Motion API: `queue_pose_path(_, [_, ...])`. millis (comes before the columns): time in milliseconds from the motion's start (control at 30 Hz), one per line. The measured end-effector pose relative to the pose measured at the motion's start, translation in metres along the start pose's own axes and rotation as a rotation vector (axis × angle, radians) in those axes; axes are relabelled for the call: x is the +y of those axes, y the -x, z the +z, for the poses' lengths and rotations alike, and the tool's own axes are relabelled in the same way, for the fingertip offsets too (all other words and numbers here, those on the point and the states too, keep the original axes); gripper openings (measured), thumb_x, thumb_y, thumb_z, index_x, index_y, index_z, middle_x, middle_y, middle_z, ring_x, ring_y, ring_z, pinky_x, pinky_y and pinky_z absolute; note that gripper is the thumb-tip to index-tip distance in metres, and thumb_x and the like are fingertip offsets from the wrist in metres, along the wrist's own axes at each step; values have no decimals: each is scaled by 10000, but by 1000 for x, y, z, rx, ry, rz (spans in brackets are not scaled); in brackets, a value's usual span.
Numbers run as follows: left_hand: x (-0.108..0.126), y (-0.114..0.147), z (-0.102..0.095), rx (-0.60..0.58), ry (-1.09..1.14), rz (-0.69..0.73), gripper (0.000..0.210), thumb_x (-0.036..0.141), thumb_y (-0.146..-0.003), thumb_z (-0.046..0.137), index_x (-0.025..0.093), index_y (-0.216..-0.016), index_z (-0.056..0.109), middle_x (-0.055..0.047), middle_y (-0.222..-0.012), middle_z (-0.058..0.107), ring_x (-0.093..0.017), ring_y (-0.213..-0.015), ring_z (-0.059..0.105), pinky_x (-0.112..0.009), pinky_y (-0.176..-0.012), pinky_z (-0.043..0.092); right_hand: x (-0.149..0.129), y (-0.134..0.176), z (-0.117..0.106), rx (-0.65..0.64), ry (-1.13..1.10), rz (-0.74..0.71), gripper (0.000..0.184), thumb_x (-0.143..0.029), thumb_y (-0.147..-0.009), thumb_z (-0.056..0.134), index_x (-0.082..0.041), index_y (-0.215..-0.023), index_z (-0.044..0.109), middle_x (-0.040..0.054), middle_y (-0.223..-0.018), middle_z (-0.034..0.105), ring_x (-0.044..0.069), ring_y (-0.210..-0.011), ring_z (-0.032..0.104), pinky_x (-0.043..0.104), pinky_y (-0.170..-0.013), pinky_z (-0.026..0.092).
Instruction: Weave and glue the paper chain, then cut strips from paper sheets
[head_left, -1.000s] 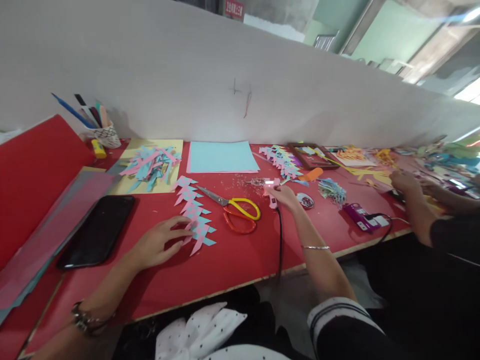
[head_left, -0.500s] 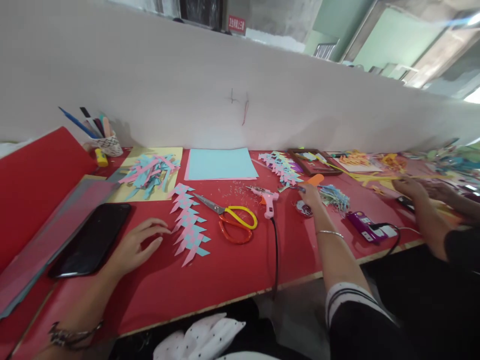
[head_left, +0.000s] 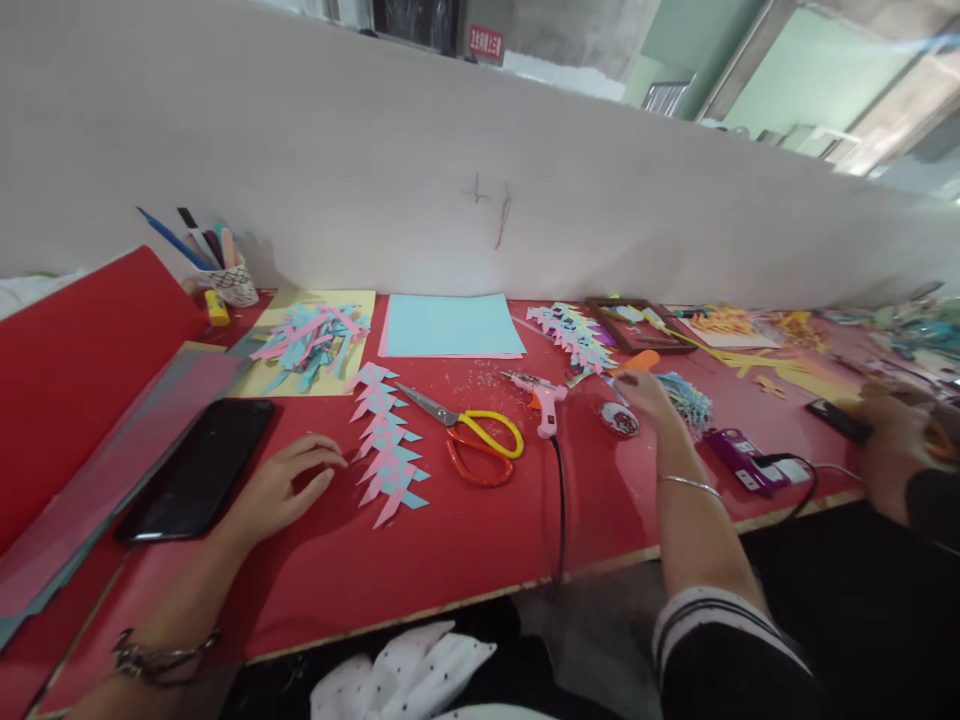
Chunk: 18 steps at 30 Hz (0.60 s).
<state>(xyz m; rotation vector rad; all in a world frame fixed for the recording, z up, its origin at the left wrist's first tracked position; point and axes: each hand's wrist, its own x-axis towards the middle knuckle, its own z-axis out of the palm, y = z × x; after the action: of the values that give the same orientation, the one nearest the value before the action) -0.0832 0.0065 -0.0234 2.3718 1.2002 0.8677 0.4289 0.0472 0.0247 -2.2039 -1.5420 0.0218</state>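
My left hand [head_left: 289, 487] lies on the red tabletop with its fingers apart and nothing in them. Just right of its fingertips is a folded pink-and-blue paper chain [head_left: 388, 445] with zigzag edges. My right hand [head_left: 641, 392] reaches toward the back of the table, fingers closed together; whatever they pinch is too small to make out. Close to that hand are an orange flat item [head_left: 637, 362], a small round container [head_left: 620, 419] and a bundle of thin blue paper strips [head_left: 684, 400]. Scissors [head_left: 480, 435] with yellow and red handles and a pink glue gun [head_left: 550, 405] lie between my hands.
A black phone [head_left: 199, 470] and stacked coloured sheets lie at left. Behind are a pen cup [head_left: 231, 282], cut paper strips [head_left: 311, 340], blue paper [head_left: 448, 325], another paper chain [head_left: 574, 337] and a brown frame [head_left: 641, 327]. A purple power strip [head_left: 742, 462] and a co-worker's hands [head_left: 900, 430] are right.
The whole scene sits slightly further right as the camera turned. My right hand has shifted a little, leaving the round container more visible. The co-worker's hands have come lower and nearer. My left hand stays put.
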Motion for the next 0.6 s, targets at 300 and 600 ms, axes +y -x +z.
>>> queue_pose_path(300, [6,-3,-5,-4,26,-6,339,438,-809,374,222,-718,619,-35,-735,657,-158,-697,610,-253,-686,488,21,7,-4,91,109,197,261,-149,-700,427,-139,-805,667,145,-878,646,277,-857,573,395,-735,415])
queue_pose_path(600, [16,-8,-11,-7,-7,6,320,417,-798,382,216,-695,609,-30,-695,678,-155,-649,634,-230,-631,495,51,16,-9,122,72,183,199,-163,-706,452,-167,-646,641,136,-708,609,315,-859,580,512,-756,400])
